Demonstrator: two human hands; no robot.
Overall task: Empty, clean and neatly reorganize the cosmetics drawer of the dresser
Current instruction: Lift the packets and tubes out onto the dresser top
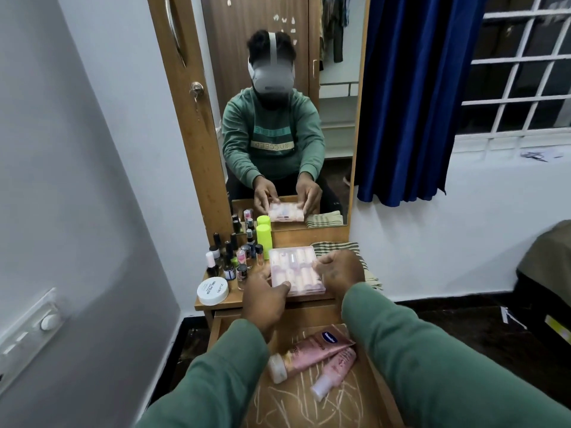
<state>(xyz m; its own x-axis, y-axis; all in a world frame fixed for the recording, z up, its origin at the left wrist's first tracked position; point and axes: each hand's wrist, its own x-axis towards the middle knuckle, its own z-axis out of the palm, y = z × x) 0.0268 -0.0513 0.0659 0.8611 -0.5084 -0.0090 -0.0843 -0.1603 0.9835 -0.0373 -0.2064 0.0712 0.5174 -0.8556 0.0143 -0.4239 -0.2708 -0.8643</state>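
The left hand (267, 293) and right hand (340, 271) each pinched the clear case (293, 267) at mid-frame on the bench; nudged leftward, it could topple the crowded nail polish bottles (230, 257) just beside it.

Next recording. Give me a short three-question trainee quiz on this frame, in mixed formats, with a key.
1. True or false: the left hand and right hand both hold the case.
2. How many pink tubes lie in the open drawer? A) none B) two C) five
3. Fill in: from the wearer's view, the striped cloth lies to the ___ of the case.
Key: 1 true; 2 B; 3 right.
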